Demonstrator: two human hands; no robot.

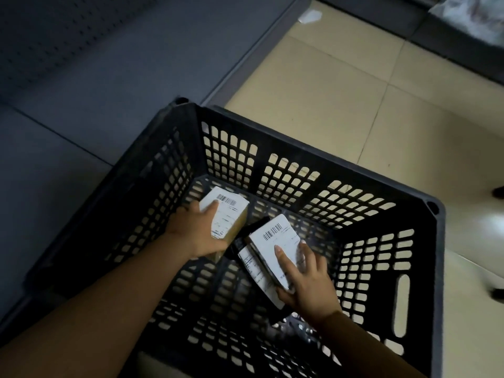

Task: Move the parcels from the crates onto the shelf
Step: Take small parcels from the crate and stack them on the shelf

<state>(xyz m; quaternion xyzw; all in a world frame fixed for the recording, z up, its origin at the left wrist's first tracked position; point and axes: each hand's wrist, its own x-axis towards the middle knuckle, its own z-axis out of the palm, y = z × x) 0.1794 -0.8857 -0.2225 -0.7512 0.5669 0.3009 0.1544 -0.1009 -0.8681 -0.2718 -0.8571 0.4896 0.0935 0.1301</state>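
Observation:
Both my hands reach down into a black slotted plastic crate [313, 159] on the floor. My left hand [195, 231] grips a small cardboard box parcel [231, 211] with a white barcode label near the crate's far left corner. My right hand [305, 279] holds a flat white-labelled parcel [275, 241] tilted up in the middle of the crate, fingers on its face and thumb under its edge. A black bagged parcel [252, 264] with a white label lies right under it. The dark grey shelf [114, 66] stretches along the left.
Beige floor tiles [341, 85] lie beyond the crate. A second dark shelf unit [425, 28] with a pale bag [469, 15] on it stands at the top right. A scrap of white paper [309, 16] lies on the floor. Dark shoes [498, 192] show at the right edge.

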